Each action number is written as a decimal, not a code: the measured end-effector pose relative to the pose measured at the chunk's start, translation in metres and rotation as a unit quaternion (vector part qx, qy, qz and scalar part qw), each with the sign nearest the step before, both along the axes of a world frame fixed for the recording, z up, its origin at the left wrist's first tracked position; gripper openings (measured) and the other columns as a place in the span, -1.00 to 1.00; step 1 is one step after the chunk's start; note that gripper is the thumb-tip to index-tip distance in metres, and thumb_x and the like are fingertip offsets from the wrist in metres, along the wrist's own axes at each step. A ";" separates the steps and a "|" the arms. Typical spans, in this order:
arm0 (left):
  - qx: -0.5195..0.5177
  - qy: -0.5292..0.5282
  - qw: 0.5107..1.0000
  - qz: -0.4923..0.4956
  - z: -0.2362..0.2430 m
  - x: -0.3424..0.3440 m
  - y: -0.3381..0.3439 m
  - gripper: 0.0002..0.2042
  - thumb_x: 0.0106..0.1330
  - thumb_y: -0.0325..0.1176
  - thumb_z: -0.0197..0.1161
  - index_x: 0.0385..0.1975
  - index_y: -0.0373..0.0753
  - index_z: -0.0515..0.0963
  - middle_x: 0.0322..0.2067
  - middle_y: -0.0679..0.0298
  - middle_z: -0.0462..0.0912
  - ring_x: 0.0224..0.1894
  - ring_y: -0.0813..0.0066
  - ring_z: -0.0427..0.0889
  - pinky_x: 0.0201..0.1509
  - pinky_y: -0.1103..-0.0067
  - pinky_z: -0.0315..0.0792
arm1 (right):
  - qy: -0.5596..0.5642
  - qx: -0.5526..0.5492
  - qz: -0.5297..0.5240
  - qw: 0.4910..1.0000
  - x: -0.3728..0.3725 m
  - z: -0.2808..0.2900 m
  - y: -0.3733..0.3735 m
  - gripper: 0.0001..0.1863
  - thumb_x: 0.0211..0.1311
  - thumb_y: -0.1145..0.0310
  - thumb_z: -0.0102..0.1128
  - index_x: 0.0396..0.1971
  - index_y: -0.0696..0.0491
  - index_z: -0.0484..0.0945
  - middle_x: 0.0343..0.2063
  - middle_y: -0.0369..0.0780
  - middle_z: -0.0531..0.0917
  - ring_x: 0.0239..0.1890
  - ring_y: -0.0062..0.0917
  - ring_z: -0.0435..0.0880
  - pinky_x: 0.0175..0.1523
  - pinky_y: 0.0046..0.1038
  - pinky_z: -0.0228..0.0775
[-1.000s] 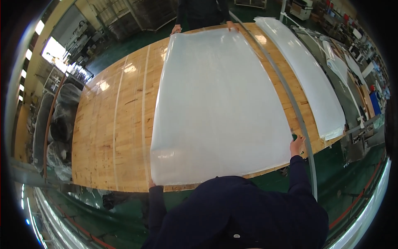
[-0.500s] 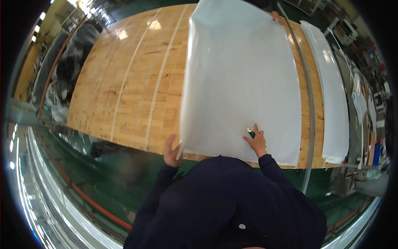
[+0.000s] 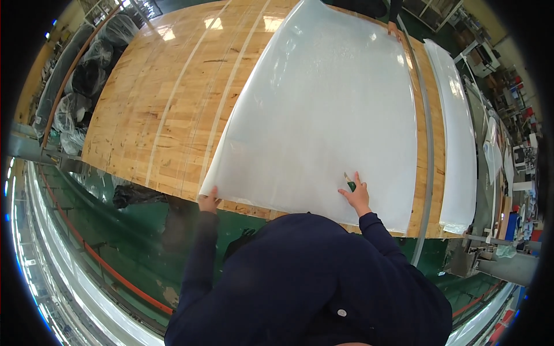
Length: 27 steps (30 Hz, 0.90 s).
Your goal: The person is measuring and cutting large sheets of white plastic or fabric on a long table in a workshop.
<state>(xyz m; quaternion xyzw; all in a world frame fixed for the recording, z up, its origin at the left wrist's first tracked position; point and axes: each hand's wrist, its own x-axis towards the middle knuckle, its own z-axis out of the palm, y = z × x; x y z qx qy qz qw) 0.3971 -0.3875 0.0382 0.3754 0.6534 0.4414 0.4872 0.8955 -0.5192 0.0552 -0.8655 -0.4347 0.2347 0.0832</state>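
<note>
A large glossy white sheet (image 3: 317, 109) lies on the wooden table (image 3: 144, 104). My left hand (image 3: 209, 199) grips its near-left corner at the table's edge. My right hand (image 3: 358, 195) rests on the sheet near its front, thumb and index finger stretched out, with a green-handled knife (image 3: 351, 184) held in the other fingers, its blade showing. At the far right corner of the sheet, a co-worker's hand (image 3: 393, 29) touches the edge.
A grey metal strip (image 3: 426, 144) runs along the sheet's right side, beside a narrower stack of white sheets (image 3: 457, 150). Plastic-wrapped bundles (image 3: 86, 75) line the table's left. A metal rail (image 3: 508, 265) is at the lower right, an orange pipe (image 3: 127, 285) at the lower left.
My right hand has moved from the sheet's right edge inward onto its surface. My left hand has closed on the near-left corner, which has shifted leftward along with the sheet's left edge.
</note>
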 end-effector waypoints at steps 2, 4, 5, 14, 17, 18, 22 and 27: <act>-0.120 -0.192 0.973 0.042 -0.011 -0.028 0.022 -0.64 0.15 -0.29 0.25 -0.09 -0.28 0.42 -0.20 0.15 0.52 -0.21 0.32 0.52 -0.15 0.40 0.40 | 0.017 -0.019 -0.013 1.000 0.000 0.001 0.001 0.07 -0.20 -0.11 0.37 0.32 -0.19 -0.06 -0.19 -0.05 0.37 -0.18 -0.21 0.50 -0.11 -0.33 0.40; -0.223 -0.264 0.935 0.083 -0.024 -0.045 0.044 -0.56 0.08 -0.11 0.26 -0.08 -0.16 0.39 -0.11 0.22 0.45 -0.15 0.31 0.45 -0.18 0.38 0.34 | 0.022 -0.011 -0.013 1.000 -0.001 0.001 0.003 0.08 -0.20 -0.11 0.37 0.32 -0.19 -0.07 -0.18 -0.05 0.37 -0.19 -0.22 0.50 -0.11 -0.33 0.40; -0.246 -0.244 0.931 0.114 -0.031 -0.050 0.054 -0.46 0.03 0.10 0.22 -0.10 -0.18 0.41 -0.03 0.19 0.40 -0.10 0.28 0.43 -0.19 0.33 0.35 | 0.022 -0.020 -0.016 0.999 0.000 0.001 0.003 0.09 -0.20 -0.10 0.37 0.33 -0.19 -0.08 -0.18 -0.06 0.37 -0.19 -0.22 0.50 -0.11 -0.34 0.40; -0.504 0.044 0.776 -0.375 -0.009 -0.021 0.191 -0.11 0.00 0.52 -0.19 -0.05 -0.27 0.45 -0.21 0.22 0.58 -0.30 0.40 0.52 -0.24 0.43 0.37 | 0.019 -0.064 -0.011 0.998 0.000 0.006 0.014 0.12 -0.18 -0.13 0.35 0.34 -0.20 -0.17 -0.21 -0.06 0.33 -0.23 -0.19 0.48 -0.12 -0.33 0.40; -0.406 0.017 0.803 -0.437 -0.001 0.048 0.245 -0.18 0.08 0.44 -0.14 0.02 -0.26 0.40 -0.08 0.17 0.53 -0.13 0.41 0.51 -0.09 0.51 0.38 | 0.018 -0.087 -0.010 0.996 -0.001 0.009 0.020 0.12 -0.17 -0.11 0.35 0.34 -0.20 -0.18 -0.20 -0.04 0.33 -0.23 -0.17 0.49 -0.12 -0.32 0.40; -0.345 -0.045 0.836 -0.425 -0.002 0.078 0.257 -0.22 0.13 0.38 -0.12 0.05 -0.24 0.40 -0.05 0.16 0.52 -0.08 0.41 0.50 -0.04 0.52 0.38 | 0.015 -0.086 -0.008 0.996 -0.001 0.009 0.021 0.12 -0.17 -0.11 0.35 0.34 -0.20 -0.18 -0.20 -0.04 0.33 -0.23 -0.17 0.49 -0.12 -0.32 0.40; -0.291 -0.148 0.859 -0.395 0.001 0.153 0.305 -0.34 0.23 0.25 -0.09 0.10 -0.21 0.37 -0.04 0.15 0.52 -0.07 0.38 0.54 0.04 0.50 0.40 | 0.016 -0.096 -0.012 0.995 -0.003 0.011 0.026 0.12 -0.17 -0.09 0.36 0.34 -0.21 -0.19 -0.19 -0.02 0.33 -0.22 -0.16 0.50 -0.12 -0.33 0.41; -0.304 -0.434 0.801 -0.279 -0.001 0.195 0.337 -0.42 0.28 0.13 -0.06 0.00 -0.30 0.43 -0.17 0.18 0.59 -0.21 0.44 0.58 -0.16 0.54 0.49 | 0.004 -0.099 -0.012 0.995 -0.003 0.013 0.031 0.12 -0.17 -0.07 0.37 0.34 -0.24 -0.21 -0.20 -0.02 0.33 -0.23 -0.16 0.50 -0.14 -0.33 0.41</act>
